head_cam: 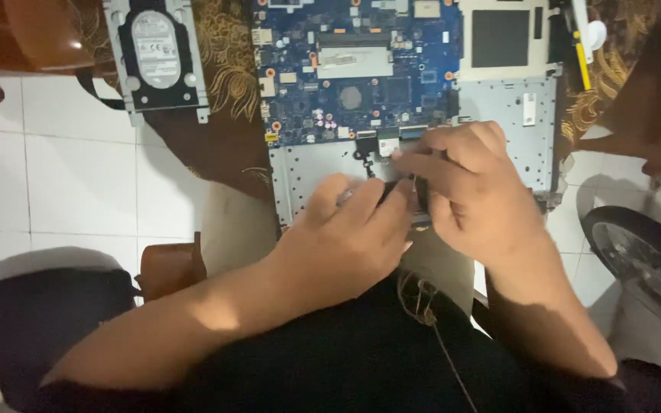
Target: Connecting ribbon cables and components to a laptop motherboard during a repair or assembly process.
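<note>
A round-cornered white label (154,48) with dark print covers the top of the hard drive (157,57) at eleven o'clock, framed by the drive's black body and grey bracket. A small white upright rectangular sticker (529,108) sits on the grey laptop chassis (508,115) at two o'clock.

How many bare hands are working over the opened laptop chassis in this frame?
2. The left hand sits at the silver chassis's near edge; the right hand is beside it, fingers touching a small dark part between them. No other person's hands show.
</note>
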